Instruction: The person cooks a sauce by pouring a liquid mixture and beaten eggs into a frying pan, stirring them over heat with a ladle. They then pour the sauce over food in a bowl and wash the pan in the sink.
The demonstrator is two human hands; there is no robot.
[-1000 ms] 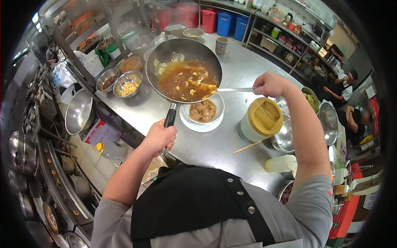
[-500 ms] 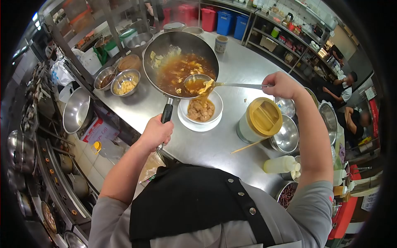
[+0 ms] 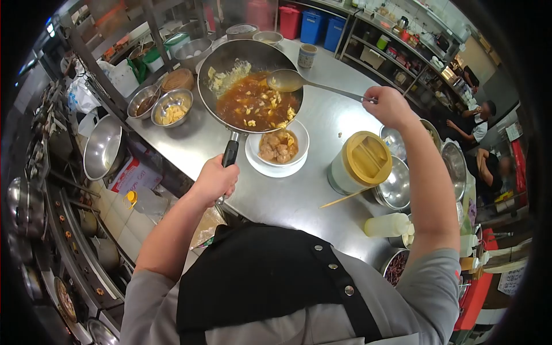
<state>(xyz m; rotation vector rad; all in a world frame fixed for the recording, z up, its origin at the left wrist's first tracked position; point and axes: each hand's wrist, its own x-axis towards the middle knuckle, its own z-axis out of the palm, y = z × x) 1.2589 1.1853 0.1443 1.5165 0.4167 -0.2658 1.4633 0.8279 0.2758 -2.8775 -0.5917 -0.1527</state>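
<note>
Steel bowl of yellow pieces, left part of the counter, as my remote feed shows it. Left hand next: fingers wrapped closed round the black pan handle. Pan beyond it, its near edge overlapping the white bowl in my view; I can't tell whether they touch. Brown sauce with yellow bits pools broadly inside. White bowl sits on a white plate, holding brown chunks and a little liquid. Ladle reaches over the pan's right side; contents unclear to me. Right hand grips its far end, fingers closed. Yellow-lidded tub stands right of the bowl, apart. My reading: partway. Chunks are in the bowl; most sauce remains in the pan.
</note>
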